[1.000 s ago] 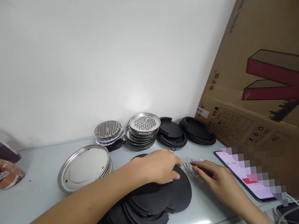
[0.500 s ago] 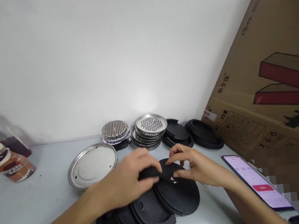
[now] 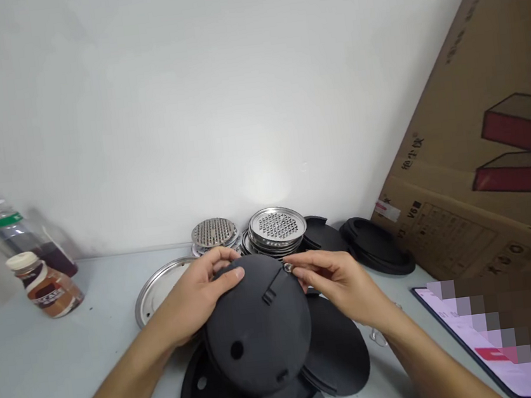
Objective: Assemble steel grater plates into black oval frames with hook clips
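Observation:
My left hand grips a round black disc by its upper left edge, thumb on the face. The disc is tilted toward me and has a dark hole at lower left, a small notched mark near the middle and another by the bottom edge. At its upper right rim my right hand pinches a small shiny metal piece, partly hidden by the fingers. A thin dark line runs from there to the middle mark. Under the disc lie several more black discs, overlapping on the table.
Behind my left forearm is a metal lid. Stacks of metal grater discs and black discs stand by the wall. Two bottles are at left. A phone and a large cardboard box are at right.
My left hand has taken hold of a black disc and raised it above the others. My right hand has moved up with the small metal piece, to the disc's upper rim.

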Action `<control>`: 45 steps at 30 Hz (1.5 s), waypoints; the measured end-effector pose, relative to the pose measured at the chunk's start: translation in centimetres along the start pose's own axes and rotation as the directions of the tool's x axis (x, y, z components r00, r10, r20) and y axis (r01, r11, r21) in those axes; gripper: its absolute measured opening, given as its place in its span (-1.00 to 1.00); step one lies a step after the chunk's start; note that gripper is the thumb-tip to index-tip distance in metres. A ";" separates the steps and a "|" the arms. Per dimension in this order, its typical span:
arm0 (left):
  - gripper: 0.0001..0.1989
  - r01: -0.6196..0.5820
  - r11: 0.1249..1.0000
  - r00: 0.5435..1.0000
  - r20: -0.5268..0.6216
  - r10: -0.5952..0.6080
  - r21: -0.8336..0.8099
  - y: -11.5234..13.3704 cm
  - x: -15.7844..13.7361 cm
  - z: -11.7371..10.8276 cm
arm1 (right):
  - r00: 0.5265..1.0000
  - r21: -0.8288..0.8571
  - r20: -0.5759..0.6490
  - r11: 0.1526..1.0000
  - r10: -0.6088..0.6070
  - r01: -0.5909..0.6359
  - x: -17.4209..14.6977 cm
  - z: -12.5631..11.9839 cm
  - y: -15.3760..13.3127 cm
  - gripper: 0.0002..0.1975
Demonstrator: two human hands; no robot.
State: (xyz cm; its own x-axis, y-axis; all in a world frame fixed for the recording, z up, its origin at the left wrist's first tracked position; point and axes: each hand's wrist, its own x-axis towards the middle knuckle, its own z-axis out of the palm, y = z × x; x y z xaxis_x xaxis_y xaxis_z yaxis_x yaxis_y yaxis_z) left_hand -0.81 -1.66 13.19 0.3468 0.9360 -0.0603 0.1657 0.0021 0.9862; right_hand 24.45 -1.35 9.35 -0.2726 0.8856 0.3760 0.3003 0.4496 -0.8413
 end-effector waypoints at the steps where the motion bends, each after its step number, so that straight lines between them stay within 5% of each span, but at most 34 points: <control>1: -0.73 0.049 0.998 0.992 0.115 -0.046 -0.026 -0.3 0.3 -0.2 | 0.999 0.015 0.035 1.000 0.016 -0.016 -0.2 0.1 0.1 -0.77; 4: -0.76 0.008 0.993 0.950 0.310 -0.044 0.114 -0.7 1.1 -0.1 | 0.994 0.026 0.111 1.000 0.006 -0.009 -0.6 0.3 0.1 -0.79; 7: -0.73 -0.189 0.910 0.959 0.270 0.090 0.368 -0.8 1.4 1.0 | 0.977 -0.087 0.179 0.987 -0.117 0.135 -0.9 0.5 -0.5 -0.74; 10: -0.66 -0.245 0.851 0.960 0.240 0.145 0.465 -0.7 1.0 1.6 | 0.961 -0.245 0.205 0.941 -0.185 0.233 -1.5 0.6 -1.0 -0.71; 14: -0.64 -0.211 0.848 0.966 0.235 0.105 0.486 -0.7 0.1 1.3 | 0.964 -0.419 0.161 0.870 -0.210 0.259 -2.7 1.7 -1.0 -0.76; 19: -0.65 -0.200 0.863 0.973 0.198 0.119 0.465 -0.7 -0.5 1.3 | 0.911 -0.519 -0.040 0.787 -0.411 0.333 -3.4 3.9 -0.7 -0.75; 27: -0.66 -0.155 0.925 0.985 0.125 0.118 0.348 -2.0 -0.9 1.7 | 0.952 -0.285 -0.210 0.945 -0.223 0.158 -3.2 5.4 -1.4 -0.75; 35: -0.62 -0.124 0.935 0.991 -0.004 0.133 0.331 -2.6 -0.9 2.1 | 0.985 0.030 -0.074 0.988 0.155 -0.153 -2.2 4.0 -1.5 -0.71; 40: -0.60 -0.127 0.924 0.991 -0.001 0.137 0.362 -2.2 -1.3 1.6 | 0.995 -0.145 -0.095 0.989 -0.038 0.024 -2.8 3.4 -1.7 -0.73; 45: -0.63 -0.178 0.885 0.983 0.125 0.137 0.431 -2.0 -1.6 2.0 | 0.985 -0.258 0.027 0.951 -0.170 0.171 -3.0 3.0 -1.3 -0.71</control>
State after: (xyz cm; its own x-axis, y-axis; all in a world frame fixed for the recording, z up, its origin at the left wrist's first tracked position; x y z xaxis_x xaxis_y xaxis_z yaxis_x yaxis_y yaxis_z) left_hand 0.10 -3.88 11.05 0.4793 0.8758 0.0564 0.4826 -0.3167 0.8166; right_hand 22.15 -4.89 8.14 -0.3444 0.7930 0.5026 0.4751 0.6090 -0.6352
